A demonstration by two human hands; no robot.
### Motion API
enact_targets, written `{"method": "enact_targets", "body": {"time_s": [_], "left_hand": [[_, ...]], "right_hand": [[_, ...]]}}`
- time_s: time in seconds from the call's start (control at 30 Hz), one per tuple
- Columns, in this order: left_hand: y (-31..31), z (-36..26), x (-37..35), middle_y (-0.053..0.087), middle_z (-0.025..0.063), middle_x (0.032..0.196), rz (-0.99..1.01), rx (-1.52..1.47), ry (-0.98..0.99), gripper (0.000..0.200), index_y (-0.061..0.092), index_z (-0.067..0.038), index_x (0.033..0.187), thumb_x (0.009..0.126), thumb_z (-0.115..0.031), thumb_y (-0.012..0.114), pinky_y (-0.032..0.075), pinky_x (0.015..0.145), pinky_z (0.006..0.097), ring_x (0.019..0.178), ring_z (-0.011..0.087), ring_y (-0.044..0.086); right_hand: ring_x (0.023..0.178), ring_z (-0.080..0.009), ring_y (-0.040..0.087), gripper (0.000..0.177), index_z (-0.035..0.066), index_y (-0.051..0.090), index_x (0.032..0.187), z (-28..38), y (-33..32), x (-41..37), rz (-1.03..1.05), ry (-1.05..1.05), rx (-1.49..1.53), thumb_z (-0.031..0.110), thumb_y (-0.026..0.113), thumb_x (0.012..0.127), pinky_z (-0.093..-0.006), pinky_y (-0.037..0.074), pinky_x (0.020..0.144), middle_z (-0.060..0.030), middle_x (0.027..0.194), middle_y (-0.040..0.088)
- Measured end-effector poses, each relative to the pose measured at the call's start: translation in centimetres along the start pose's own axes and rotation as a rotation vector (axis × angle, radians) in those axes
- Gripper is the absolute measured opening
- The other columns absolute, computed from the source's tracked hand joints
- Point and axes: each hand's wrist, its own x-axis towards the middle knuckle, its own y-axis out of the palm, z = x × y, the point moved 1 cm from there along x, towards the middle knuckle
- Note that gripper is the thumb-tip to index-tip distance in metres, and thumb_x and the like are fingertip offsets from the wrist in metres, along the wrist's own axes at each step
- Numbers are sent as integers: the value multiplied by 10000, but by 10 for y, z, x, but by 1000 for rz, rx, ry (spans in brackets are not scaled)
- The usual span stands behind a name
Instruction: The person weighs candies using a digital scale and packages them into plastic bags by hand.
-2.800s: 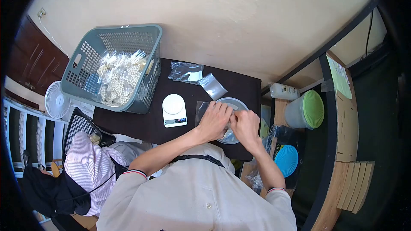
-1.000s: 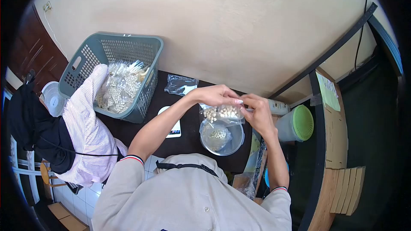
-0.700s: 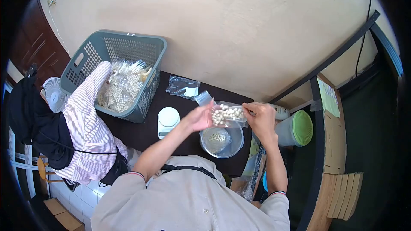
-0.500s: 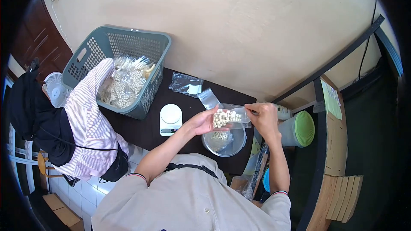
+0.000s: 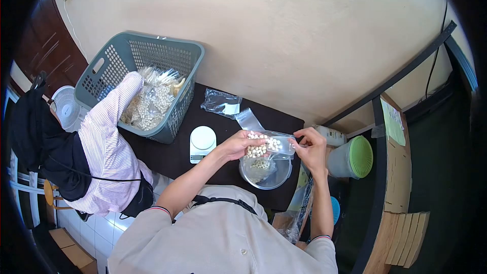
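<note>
A clear plastic bag (image 5: 274,143) partly filled with small cream-white pieces is held up between my two hands. My left hand (image 5: 235,145) grips the filled end, with its thumb across the front. At the other end, my right hand (image 5: 312,147) pinches the bag's flat edge between thumb and fingers. Below the bag stands a clear round tub (image 5: 285,175) that contains another pouch of similar pieces. A white kitchen scale (image 5: 203,138) sits left of my left hand. Flat plastic bags (image 5: 221,102) lie on the dark table (image 5: 182,165) beyond it.
A grey-green perforated basket (image 5: 175,116) heaped with filled bags (image 5: 149,99) stands at the left. There a co-worker in a striped shirt (image 5: 109,152) reaches into it. A green-lidded container (image 5: 350,157) and a dark metal frame (image 5: 390,73) are at the right.
My left thumb has closed over the front of the bag, where the palm lay open beneath it. My right hand has moved slightly down, still pinching the edge.
</note>
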Motion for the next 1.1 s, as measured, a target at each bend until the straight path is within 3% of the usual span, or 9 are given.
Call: {"method": "enact_targets", "body": {"time_s": [0.13,0.27,0.37,0.43,0.6,0.83,0.93,1.0,1.1], "left_hand": [[1,2,1,756,151,1106,-88,52,5,307,684,60,1249,1045,-163,628,612,903,332,969,198,749],[-2,10,6,745,146,1149,-148,68,25,322,677,56,1268,1059,-179,610,615,913,344,1002,195,742],[3,9,6,732,154,1182,-98,-75,7,339,655,49,1298,1068,-191,595,622,905,351,1021,199,738],[7,9,3,723,159,1187,-51,-88,11,340,635,43,1312,1051,-174,622,632,917,385,1032,236,740],[7,25,-6,706,199,1203,-87,-170,-35,385,602,58,1329,992,-103,693,620,979,466,1097,323,722],[-19,19,-21,672,273,1268,-28,-146,-45,424,558,79,1380,1011,-105,659,589,1022,483,1125,348,709],[-43,29,-33,610,263,1371,-58,-252,5,546,506,70,1436,1018,-244,666,562,1056,475,1180,377,679],[-53,34,-38,491,264,1512,-93,-339,21,741,427,15,1516,1004,-478,638,523,1092,515,1255,440,621],[-47,33,-38,492,257,1515,136,-582,13,802,405,-10,1538,989,-561,602,519,1086,527,1259,445,617]], "right_hand": [[605,-205,656,163,17,722,831,-10,0,-13,-107,7,-35,81,855,761,-337,491,545,-91,732,685],[635,-318,670,215,23,638,727,10,-6,-13,-74,-120,-251,92,839,760,-382,512,563,-113,730,675],[638,-319,673,202,23,647,734,5,-1,-10,-18,-143,-182,89,837,758,-386,510,563,-116,724,673],[611,-266,680,176,15,681,760,-5,-1,-9,-18,-144,-151,75,846,757,-348,514,558,-115,716,687],[617,-66,626,155,-8,730,791,-28,8,-22,-21,183,183,48,874,785,-238,495,572,-54,701,713],[642,-41,612,181,2,718,761,-58,5,-51,-163,279,356,51,887,802,-212,479,579,-11,709,700],[628,-42,593,152,13,717,771,-67,5,-67,-194,268,308,29,860,817,-212,461,569,1,709,687],[618,-58,596,135,4,713,778,-76,15,-76,-113,184,67,19,843,815,-236,473,568,-27,689,682],[636,-278,694,171,-1,723,810,-76,41,-83,63,-30,-392,135,828,812,-379,516,572,-136,796,733]]}}
